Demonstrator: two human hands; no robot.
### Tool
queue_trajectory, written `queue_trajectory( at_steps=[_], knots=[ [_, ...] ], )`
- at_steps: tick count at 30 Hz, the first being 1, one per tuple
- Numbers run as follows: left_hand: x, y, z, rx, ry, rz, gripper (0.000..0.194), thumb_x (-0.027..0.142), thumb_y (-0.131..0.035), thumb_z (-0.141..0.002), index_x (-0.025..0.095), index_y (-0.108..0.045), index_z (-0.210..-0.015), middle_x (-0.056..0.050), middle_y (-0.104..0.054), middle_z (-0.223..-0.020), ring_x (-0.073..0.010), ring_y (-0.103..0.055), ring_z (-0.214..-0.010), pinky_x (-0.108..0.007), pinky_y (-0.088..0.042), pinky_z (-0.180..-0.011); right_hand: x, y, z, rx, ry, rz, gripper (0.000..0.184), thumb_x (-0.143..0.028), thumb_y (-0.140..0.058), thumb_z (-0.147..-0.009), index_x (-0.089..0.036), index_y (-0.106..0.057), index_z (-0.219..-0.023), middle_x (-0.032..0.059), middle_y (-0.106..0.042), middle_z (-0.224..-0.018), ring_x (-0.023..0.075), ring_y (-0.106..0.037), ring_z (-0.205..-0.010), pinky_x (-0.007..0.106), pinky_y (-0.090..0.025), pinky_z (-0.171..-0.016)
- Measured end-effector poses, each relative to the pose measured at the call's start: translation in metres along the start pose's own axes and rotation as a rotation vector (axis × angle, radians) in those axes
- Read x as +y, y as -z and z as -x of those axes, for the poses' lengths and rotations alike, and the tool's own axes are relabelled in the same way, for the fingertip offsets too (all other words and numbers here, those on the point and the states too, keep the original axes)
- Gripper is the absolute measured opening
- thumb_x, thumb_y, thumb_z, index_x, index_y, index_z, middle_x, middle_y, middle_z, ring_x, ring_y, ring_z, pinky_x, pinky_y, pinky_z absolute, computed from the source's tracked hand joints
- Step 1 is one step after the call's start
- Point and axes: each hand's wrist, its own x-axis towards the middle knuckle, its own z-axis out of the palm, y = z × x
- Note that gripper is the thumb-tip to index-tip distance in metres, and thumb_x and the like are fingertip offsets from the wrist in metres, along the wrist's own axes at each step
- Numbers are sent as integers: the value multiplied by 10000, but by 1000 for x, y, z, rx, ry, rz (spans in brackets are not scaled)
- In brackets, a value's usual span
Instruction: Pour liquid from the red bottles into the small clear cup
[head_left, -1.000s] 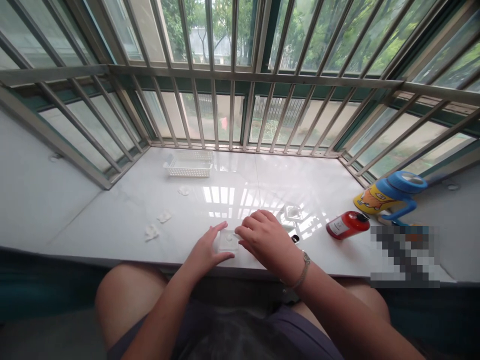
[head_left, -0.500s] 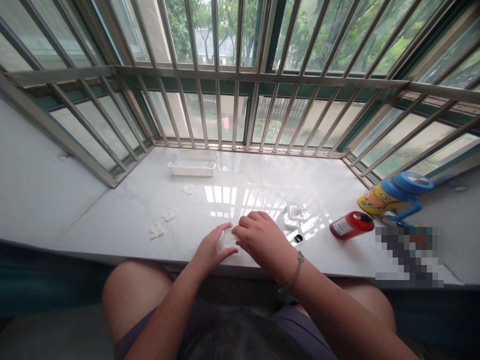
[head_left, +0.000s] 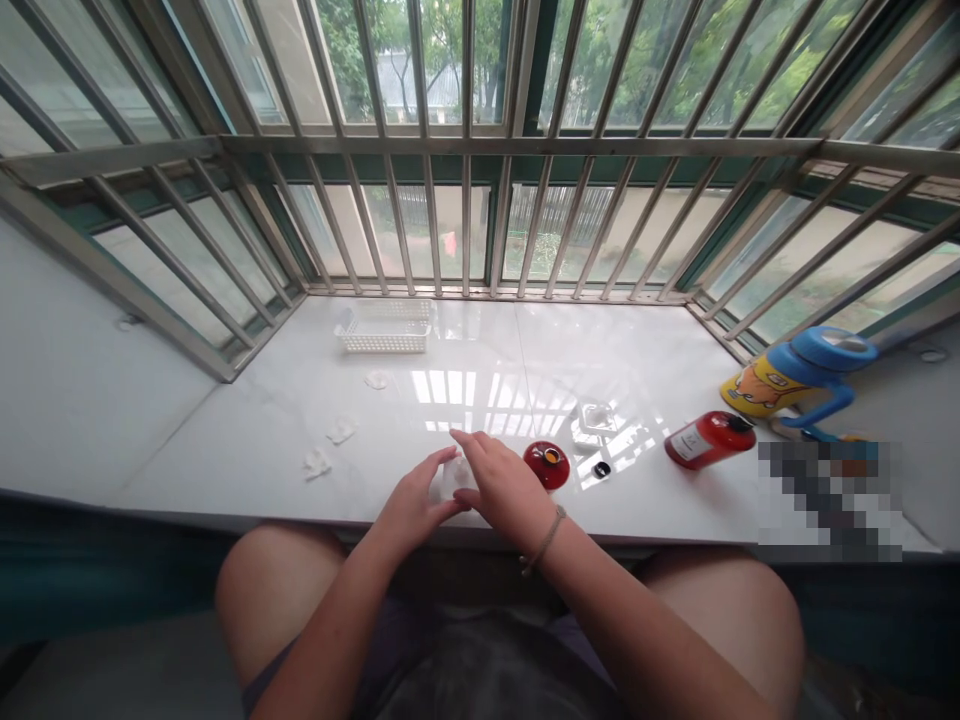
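Note:
A small clear plastic box (head_left: 448, 480) is between my two hands, just above the front of the white ledge, with a whitish lump in it. My left hand (head_left: 412, 508) holds its left side, thumb near and fingers far. My right hand (head_left: 504, 490) spans the right side with its thumb at the near edge; its fingers stretch past the far edge and partly hide the box. Close by my right hand an uncapped red bottle (head_left: 541, 470) stands upright, its neck showing. A small black cap (head_left: 601, 469) lies to its right.
Behind the cap sits a clear square box (head_left: 596, 420). A capped red bottle (head_left: 705, 442) and a blue-yellow jug (head_left: 787, 375) are at the right. Crumpled white tissue pieces (head_left: 317, 464) lie left. A white basket (head_left: 384, 340) stands before the barred window.
My right hand has gone from a pinch over the box to a wider hold at its side. The uncapped red bottle, hidden before behind that hand, now shows.

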Motion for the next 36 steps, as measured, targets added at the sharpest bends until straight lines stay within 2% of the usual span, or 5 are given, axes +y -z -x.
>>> queue_trajectory(
  at_steps=[9, 22, 28, 33, 36],
  knots=[
    [-4, -3, 1, 24, -21, 8, 714, 278, -829, -811, 254, -570, -1476, -102, -637, -1554, -324, -598, -1454, -498, -453, -1256, 0, -41, 36, 251, -249, -653, 1009, -298, -798, -898, -283, -169, -1686, 133, -685, -1431, 312, -566, -1470, 564, -456, -1220],
    [-5, -4, 1, 41, -23, -5, 676, 269, -853, -799, 283, -602, -1425, -62, -666, -1512, -302, -617, -1427, -463, -468, -1238, 3, -67, 49, 339, -200, -693, 879, -240, -678, -934, -256, -162, -1646, 159, -576, -1538, 284, -507, -1512, 545, -399, -1269],
    [-7, -4, 0, 40, -33, -6, 699, 330, -876, -818, 281, -588, -1453, -79, -667, -1512, -306, -605, -1448, -473, -456, -1252, 5, -70, 48, 417, -264, -624, 685, -232, -665, -895, -225, -332, -1493, 133, -620, -1295, 293, -647, -1293, 555, -486, -1180],
    [-7, -3, 1, 40, -40, -2, 703, 380, -891, -822, 290, -589, -1451, -73, -669, -1509, -305, -615, -1436, -469, -466, -1244, 3, -72, 49, 345, -173, -678, 840, -191, -601, -929, -251, -138, -1628, 165, -546, -1534, 287, -439, -1552, 569, -377, -1281],
    [-6, -4, 1, 46, -33, 2, 703, 396, -892, -821, 289, -592, -1447, -73, -674, -1502, -305, -620, -1430, -470, -469, -1241, 3, -73, 49, 386, -191, -635, 716, -187, -600, -916, -240, -265, -1547, 153, -611, -1393, 303, -531, -1457, 580, -440, -1228]
  ],
)
